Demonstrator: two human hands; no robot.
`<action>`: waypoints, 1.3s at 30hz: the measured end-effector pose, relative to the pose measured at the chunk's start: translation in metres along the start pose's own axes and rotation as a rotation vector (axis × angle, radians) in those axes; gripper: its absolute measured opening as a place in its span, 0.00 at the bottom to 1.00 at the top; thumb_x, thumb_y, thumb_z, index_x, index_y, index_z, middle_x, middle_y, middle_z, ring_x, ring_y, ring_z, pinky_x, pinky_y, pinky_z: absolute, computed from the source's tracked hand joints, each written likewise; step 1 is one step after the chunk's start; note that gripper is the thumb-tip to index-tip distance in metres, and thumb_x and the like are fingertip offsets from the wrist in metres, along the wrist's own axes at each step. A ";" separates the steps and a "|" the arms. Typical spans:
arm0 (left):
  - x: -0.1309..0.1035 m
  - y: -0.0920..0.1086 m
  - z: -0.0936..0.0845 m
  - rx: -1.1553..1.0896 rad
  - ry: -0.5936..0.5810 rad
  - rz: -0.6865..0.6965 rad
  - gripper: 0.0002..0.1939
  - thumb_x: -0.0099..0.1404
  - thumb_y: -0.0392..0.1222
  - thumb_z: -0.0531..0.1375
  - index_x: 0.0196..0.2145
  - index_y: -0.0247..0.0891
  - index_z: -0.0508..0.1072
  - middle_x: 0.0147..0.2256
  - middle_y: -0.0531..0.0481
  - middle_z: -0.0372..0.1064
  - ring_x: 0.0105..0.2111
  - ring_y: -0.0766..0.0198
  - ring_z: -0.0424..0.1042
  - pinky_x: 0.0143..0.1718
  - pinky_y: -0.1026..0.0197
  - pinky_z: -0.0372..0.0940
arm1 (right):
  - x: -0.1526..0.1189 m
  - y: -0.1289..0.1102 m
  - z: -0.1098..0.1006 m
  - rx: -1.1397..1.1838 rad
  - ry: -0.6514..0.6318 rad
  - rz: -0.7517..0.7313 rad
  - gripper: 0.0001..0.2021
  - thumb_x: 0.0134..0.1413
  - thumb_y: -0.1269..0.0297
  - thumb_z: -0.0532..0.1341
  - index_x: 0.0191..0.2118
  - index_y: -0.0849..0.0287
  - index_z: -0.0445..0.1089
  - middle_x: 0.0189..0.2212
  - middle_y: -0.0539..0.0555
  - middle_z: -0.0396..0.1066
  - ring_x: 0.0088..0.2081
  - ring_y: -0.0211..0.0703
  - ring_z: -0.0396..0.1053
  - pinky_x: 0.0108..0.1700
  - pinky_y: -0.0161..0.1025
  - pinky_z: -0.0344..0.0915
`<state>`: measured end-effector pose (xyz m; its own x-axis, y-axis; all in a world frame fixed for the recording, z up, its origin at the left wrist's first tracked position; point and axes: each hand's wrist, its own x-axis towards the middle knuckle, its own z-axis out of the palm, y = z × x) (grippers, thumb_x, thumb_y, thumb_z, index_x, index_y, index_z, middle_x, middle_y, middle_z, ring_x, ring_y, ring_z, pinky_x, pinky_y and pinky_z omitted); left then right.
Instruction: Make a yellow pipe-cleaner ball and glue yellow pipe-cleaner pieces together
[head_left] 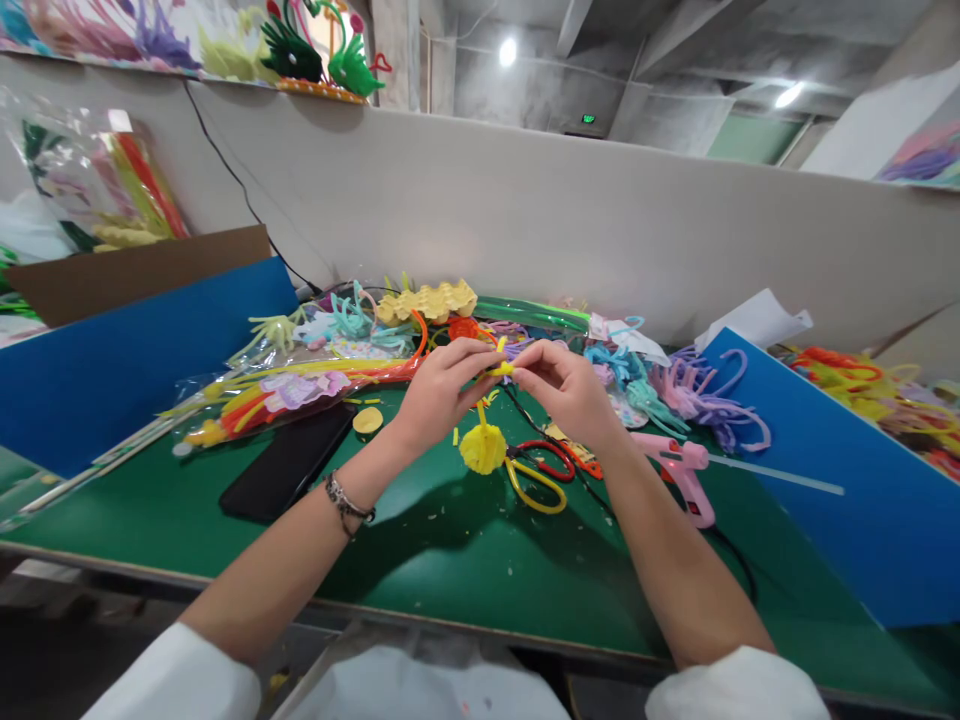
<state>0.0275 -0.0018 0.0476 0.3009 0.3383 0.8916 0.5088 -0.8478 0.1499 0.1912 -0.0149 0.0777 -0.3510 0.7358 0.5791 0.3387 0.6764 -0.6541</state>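
Both hands meet over the middle of the green table, pinching a yellow pipe cleaner (504, 370). My left hand (448, 388) is closed on it from the left, fingers pressed together. From the right, my right hand (564, 385) grips it between thumb and forefinger. A stem runs down from between the hands to a round yellow fuzzy piece (482, 449). Below the right hand lie scissors (536, 490) with one red and one yellow handle loop. A pink glue gun (679, 470) with a clear glue stick rests right of my right forearm.
A black phone (289, 465) lies left, beside bagged pipe cleaners (277, 400). Blue boxes (150, 350) border the left side and another blue panel (847, 480) the right. A yellow egg-carton piece (427, 300) and pastel pipe cleaners (705, 390) are piled along the back.
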 end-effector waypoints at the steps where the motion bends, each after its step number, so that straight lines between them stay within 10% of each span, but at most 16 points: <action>1: 0.001 0.001 0.000 -0.057 -0.002 -0.026 0.07 0.61 0.38 0.54 0.36 0.35 0.70 0.34 0.45 0.69 0.34 0.66 0.68 0.33 0.65 0.63 | 0.000 -0.001 -0.001 -0.026 0.002 -0.016 0.02 0.50 0.69 0.56 0.29 0.60 0.64 0.26 0.49 0.66 0.28 0.34 0.64 0.31 0.32 0.62; 10: 0.006 -0.001 -0.003 -0.905 -0.377 -0.675 0.10 0.55 0.44 0.56 0.26 0.33 0.70 0.19 0.55 0.62 0.20 0.73 0.60 0.23 0.69 0.58 | 0.000 -0.001 -0.006 -0.207 -0.026 -0.167 0.03 0.52 0.69 0.55 0.29 0.59 0.64 0.26 0.50 0.67 0.29 0.36 0.64 0.31 0.33 0.62; 22: 0.010 -0.003 -0.013 -0.430 -0.344 -0.251 0.06 0.55 0.39 0.58 0.26 0.33 0.70 0.20 0.55 0.64 0.22 0.72 0.62 0.25 0.70 0.56 | 0.001 -0.002 -0.006 -0.213 -0.112 -0.190 0.03 0.52 0.70 0.56 0.29 0.60 0.64 0.26 0.50 0.67 0.29 0.35 0.65 0.31 0.33 0.62; 34: 0.011 0.006 -0.003 -1.363 -0.426 -1.031 0.21 0.51 0.50 0.61 0.13 0.35 0.57 0.12 0.59 0.52 0.14 0.76 0.53 0.18 0.71 0.52 | -0.001 0.000 0.002 -0.409 -0.021 -0.505 0.03 0.52 0.74 0.55 0.30 0.60 0.62 0.27 0.54 0.67 0.32 0.38 0.65 0.36 0.36 0.62; 39: 0.014 0.013 -0.006 -1.244 -0.421 -1.005 0.23 0.57 0.51 0.55 0.14 0.36 0.55 0.12 0.59 0.49 0.14 0.76 0.50 0.16 0.71 0.49 | -0.001 -0.002 0.001 -0.457 0.023 -0.518 0.03 0.53 0.73 0.54 0.31 0.59 0.62 0.28 0.53 0.67 0.33 0.39 0.65 0.37 0.38 0.62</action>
<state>0.0333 -0.0105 0.0646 0.5606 0.8228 0.0932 -0.2314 0.0476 0.9717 0.1904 -0.0171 0.0781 -0.5502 0.3109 0.7750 0.4677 0.8836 -0.0225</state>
